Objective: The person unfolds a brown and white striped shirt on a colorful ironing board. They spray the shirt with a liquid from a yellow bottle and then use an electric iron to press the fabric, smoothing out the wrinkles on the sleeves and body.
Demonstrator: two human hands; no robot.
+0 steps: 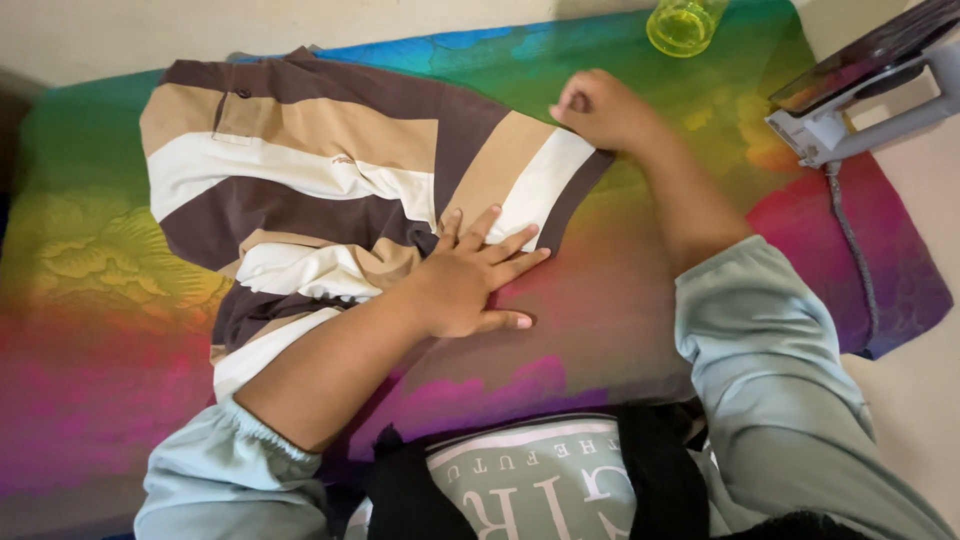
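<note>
I note the left hand (470, 280) lying flat, fingers spread, pressing the striped shirt (300, 190) near the middle of the rainbow cloth (620, 300). The right hand (600, 108) pinches the shirt's sleeve edge toward the far edge, near the yellow cup (682, 25); the iron (860, 90) stands at the right edge.

- Your shirt (300, 180) is soft matt knit cloth, striped brown, tan and white, lightly creased.
- The rainbow cover (620, 330) beneath is matt woven cloth with a faint raised pattern.
- The iron (860, 85) shows a glossy dark soleplate and smooth grey plastic.
- The cup (684, 25) is clear, shiny yellow plastic.
- Your sleeves (760, 340) are smooth, matt pale cloth.
</note>
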